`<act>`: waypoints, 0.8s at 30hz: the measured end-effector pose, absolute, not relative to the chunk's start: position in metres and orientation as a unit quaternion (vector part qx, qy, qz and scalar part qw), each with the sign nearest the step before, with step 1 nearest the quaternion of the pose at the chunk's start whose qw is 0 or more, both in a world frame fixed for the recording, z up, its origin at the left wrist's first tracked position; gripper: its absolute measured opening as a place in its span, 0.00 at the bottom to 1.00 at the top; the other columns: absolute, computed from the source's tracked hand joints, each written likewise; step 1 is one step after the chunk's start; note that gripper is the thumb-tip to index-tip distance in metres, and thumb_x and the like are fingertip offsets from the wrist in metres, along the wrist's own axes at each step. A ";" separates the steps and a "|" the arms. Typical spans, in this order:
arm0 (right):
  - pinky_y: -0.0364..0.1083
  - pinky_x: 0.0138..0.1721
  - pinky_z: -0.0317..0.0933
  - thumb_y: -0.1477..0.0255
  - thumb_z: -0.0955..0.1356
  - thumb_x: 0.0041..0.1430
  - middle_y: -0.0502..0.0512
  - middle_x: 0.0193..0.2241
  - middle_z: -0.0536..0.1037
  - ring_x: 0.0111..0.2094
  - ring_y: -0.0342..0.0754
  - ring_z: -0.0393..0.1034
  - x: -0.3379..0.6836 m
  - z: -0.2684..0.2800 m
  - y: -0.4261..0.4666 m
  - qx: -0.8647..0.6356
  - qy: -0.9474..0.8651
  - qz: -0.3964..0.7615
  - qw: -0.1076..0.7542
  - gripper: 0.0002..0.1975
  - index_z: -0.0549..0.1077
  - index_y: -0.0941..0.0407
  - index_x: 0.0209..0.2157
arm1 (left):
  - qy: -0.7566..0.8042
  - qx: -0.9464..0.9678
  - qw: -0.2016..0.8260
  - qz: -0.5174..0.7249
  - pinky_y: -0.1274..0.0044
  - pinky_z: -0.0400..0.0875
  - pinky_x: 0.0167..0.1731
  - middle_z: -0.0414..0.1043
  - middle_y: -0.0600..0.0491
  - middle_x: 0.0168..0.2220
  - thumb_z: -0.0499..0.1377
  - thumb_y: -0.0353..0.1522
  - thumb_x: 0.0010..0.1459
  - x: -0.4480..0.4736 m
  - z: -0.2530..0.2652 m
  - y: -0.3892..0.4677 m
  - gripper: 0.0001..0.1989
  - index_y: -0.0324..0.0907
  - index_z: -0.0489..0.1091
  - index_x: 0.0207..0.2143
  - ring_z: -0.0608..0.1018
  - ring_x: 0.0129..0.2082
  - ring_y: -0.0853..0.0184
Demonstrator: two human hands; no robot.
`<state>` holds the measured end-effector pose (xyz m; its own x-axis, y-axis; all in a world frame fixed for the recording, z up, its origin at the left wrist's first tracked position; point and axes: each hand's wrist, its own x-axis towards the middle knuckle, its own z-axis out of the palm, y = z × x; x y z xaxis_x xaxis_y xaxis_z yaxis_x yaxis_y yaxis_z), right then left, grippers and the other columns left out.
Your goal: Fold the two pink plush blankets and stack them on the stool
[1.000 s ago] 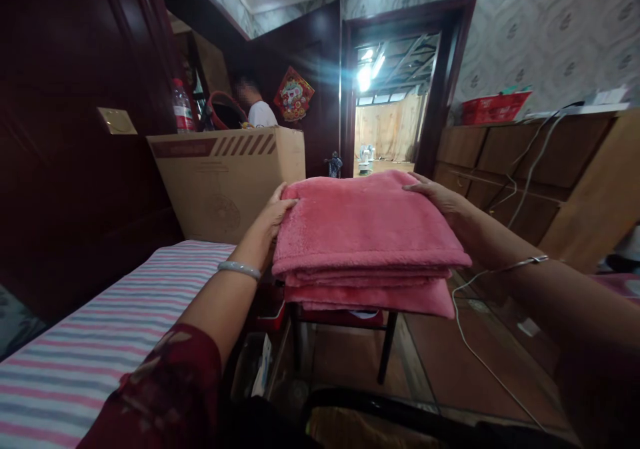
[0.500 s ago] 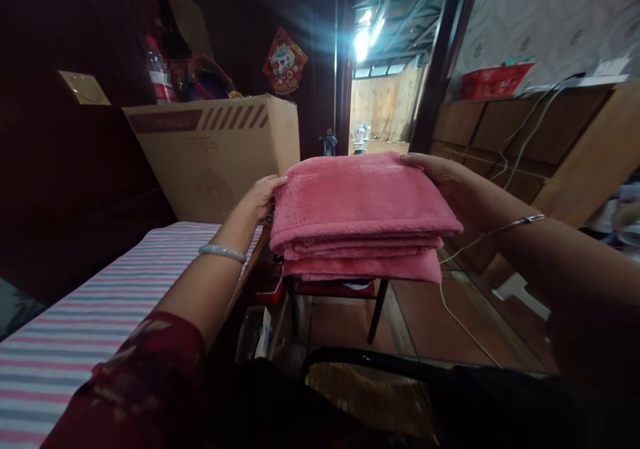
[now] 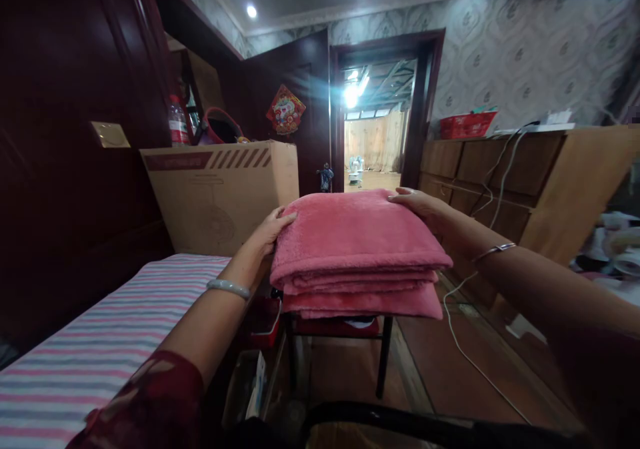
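Note:
A folded pink fleece blanket (image 3: 357, 235) in several thick layers lies level in front of me. My left hand (image 3: 278, 230) grips its far left edge, thumb on top and fingers partly hidden at the side. At the far right corner, my right hand (image 3: 417, 203) has its thumb over the top, the other fingers largely hidden behind the cloth. Beneath the blanket is a dark-legged chair with a red seat (image 3: 340, 327); whether the lowest layer rests on it I cannot tell.
On the left, a striped bed sheet (image 3: 125, 322) leads to a large cardboard box (image 3: 220, 195) with a bottle (image 3: 177, 122) on top. A wooden cabinet (image 3: 505, 175) bearing a red basket (image 3: 467, 125) stands right. A white cable (image 3: 465, 355) trails over the floor. Behind is a doorway.
The camera view has tilted upward, so ceiling lights show and the blanket and hands appear lower. Both hands keep their hold on the blanket, which looks much the same.

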<state>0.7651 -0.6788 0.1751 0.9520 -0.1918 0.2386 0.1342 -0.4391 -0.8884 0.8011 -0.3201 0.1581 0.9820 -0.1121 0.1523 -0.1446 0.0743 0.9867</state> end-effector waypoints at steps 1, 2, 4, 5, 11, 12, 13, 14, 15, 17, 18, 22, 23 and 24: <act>0.58 0.53 0.70 0.59 0.68 0.58 0.70 0.59 0.73 0.54 0.63 0.73 0.764 0.178 -0.680 -0.842 0.032 -0.163 0.514 0.44 0.53 0.62 0.71 | -0.085 0.683 0.725 0.020 0.70 0.71 0.53 0.72 0.40 0.58 0.70 0.36 0.49 0.801 0.159 -0.316 0.35 0.41 0.66 0.59 0.77 0.55 0.57; 0.59 0.56 0.68 0.57 0.69 0.58 0.70 0.60 0.72 0.57 0.65 0.71 0.762 0.182 -0.680 -0.854 0.045 -0.177 0.487 0.46 0.52 0.61 0.71 | -0.078 0.692 0.717 0.033 0.69 0.71 0.53 0.71 0.39 0.60 0.70 0.37 0.50 0.800 0.161 -0.313 0.37 0.41 0.64 0.62 0.76 0.56 0.56; 0.62 0.62 0.61 0.54 0.68 0.59 0.68 0.63 0.69 0.62 0.68 0.65 0.759 0.193 -0.677 -0.891 0.036 -0.211 0.400 0.44 0.55 0.59 0.71 | -0.073 0.725 0.680 0.080 0.65 0.70 0.55 0.67 0.36 0.62 0.69 0.39 0.51 0.797 0.164 -0.310 0.40 0.40 0.61 0.65 0.74 0.59 0.53; 0.63 0.65 0.57 0.52 0.67 0.60 0.66 0.64 0.68 0.64 0.68 0.63 0.758 0.198 -0.673 -0.909 0.016 -0.224 0.352 0.43 0.57 0.58 0.70 | -0.081 0.745 0.652 0.113 0.63 0.68 0.57 0.66 0.35 0.64 0.69 0.39 0.51 0.794 0.167 -0.311 0.41 0.40 0.61 0.65 0.72 0.61 0.51; 0.63 0.71 0.43 0.43 0.60 0.63 0.56 0.71 0.55 0.72 0.65 0.46 0.766 0.204 -0.631 -0.960 -0.097 -0.202 0.168 0.42 0.55 0.50 0.72 | -0.279 0.847 0.386 0.237 0.53 0.39 0.69 0.58 0.42 0.69 0.67 0.46 0.52 0.765 0.174 -0.344 0.37 0.48 0.67 0.63 0.53 0.72 0.45; 0.63 0.71 0.42 0.42 0.59 0.63 0.56 0.71 0.55 0.72 0.65 0.45 0.769 0.201 -0.626 -0.969 -0.092 -0.173 0.149 0.43 0.56 0.50 0.72 | -0.295 0.866 0.335 0.225 0.51 0.37 0.69 0.57 0.43 0.70 0.66 0.48 0.53 0.760 0.172 -0.350 0.36 0.50 0.67 0.63 0.52 0.72 0.43; 0.62 0.71 0.42 0.40 0.59 0.63 0.58 0.71 0.55 0.72 0.64 0.45 0.771 0.197 -0.624 -0.977 -0.087 -0.142 0.136 0.44 0.56 0.52 0.71 | -0.301 0.884 0.289 0.209 0.49 0.36 0.68 0.56 0.43 0.71 0.65 0.50 0.54 0.756 0.169 -0.356 0.36 0.51 0.67 0.64 0.51 0.72 0.42; 0.60 0.71 0.42 0.39 0.58 0.62 0.59 0.71 0.56 0.72 0.63 0.46 0.773 0.194 -0.622 -0.981 -0.084 -0.115 0.128 0.45 0.57 0.53 0.71 | -0.300 0.899 0.253 0.193 0.48 0.36 0.67 0.54 0.42 0.71 0.63 0.50 0.56 0.754 0.166 -0.360 0.36 0.51 0.65 0.65 0.50 0.72 0.40; 0.59 0.71 0.43 0.39 0.57 0.62 0.59 0.71 0.56 0.71 0.62 0.47 0.774 0.191 -0.622 -0.984 -0.085 -0.097 0.126 0.46 0.57 0.54 0.71 | -0.295 0.911 0.226 0.179 0.47 0.37 0.67 0.52 0.41 0.72 0.61 0.51 0.57 0.752 0.162 -0.363 0.36 0.50 0.64 0.66 0.50 0.72 0.39; 0.56 0.71 0.44 0.37 0.56 0.62 0.59 0.70 0.56 0.71 0.61 0.49 0.777 0.188 -0.624 -0.983 -0.094 -0.089 0.127 0.48 0.56 0.55 0.71 | -0.286 0.922 0.197 0.172 0.46 0.39 0.66 0.49 0.41 0.73 0.58 0.51 0.59 0.753 0.156 -0.365 0.37 0.50 0.62 0.68 0.49 0.72 0.39; 0.56 0.71 0.45 0.37 0.55 0.62 0.59 0.70 0.57 0.71 0.60 0.50 0.777 0.187 -0.625 -0.983 -0.098 -0.091 0.127 0.48 0.56 0.55 0.71 | -0.286 0.922 0.193 0.176 0.46 0.39 0.66 0.48 0.41 0.73 0.58 0.51 0.60 0.755 0.155 -0.365 0.37 0.50 0.61 0.68 0.49 0.72 0.39; 0.55 0.70 0.48 0.36 0.56 0.61 0.58 0.69 0.60 0.69 0.60 0.54 0.781 0.188 -0.628 -0.982 -0.102 -0.094 0.128 0.48 0.57 0.54 0.71 | -0.307 0.910 0.216 0.178 0.50 0.42 0.68 0.51 0.43 0.73 0.57 0.52 0.60 0.760 0.158 -0.358 0.35 0.51 0.62 0.67 0.51 0.73 0.44; 0.55 0.70 0.48 0.36 0.56 0.61 0.58 0.69 0.60 0.69 0.60 0.55 0.782 0.188 -0.628 -0.982 -0.102 -0.095 0.130 0.48 0.57 0.54 0.71 | -0.316 0.906 0.220 0.176 0.52 0.42 0.68 0.52 0.43 0.73 0.57 0.52 0.60 0.759 0.160 -0.356 0.35 0.50 0.63 0.66 0.52 0.72 0.45; 0.56 0.70 0.48 0.36 0.56 0.61 0.58 0.69 0.60 0.69 0.60 0.55 0.783 0.188 -0.628 -0.981 -0.102 -0.097 0.131 0.48 0.57 0.53 0.71 | -0.324 0.902 0.223 0.175 0.53 0.43 0.68 0.53 0.44 0.72 0.57 0.51 0.60 0.758 0.162 -0.353 0.34 0.50 0.64 0.66 0.53 0.72 0.47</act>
<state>0.7825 -0.6277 0.1876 0.9604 0.1741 0.2175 0.2251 -0.9448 -0.2380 0.7580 -0.3533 0.1617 0.7282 -0.5073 0.4609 -0.6635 -0.6902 0.2886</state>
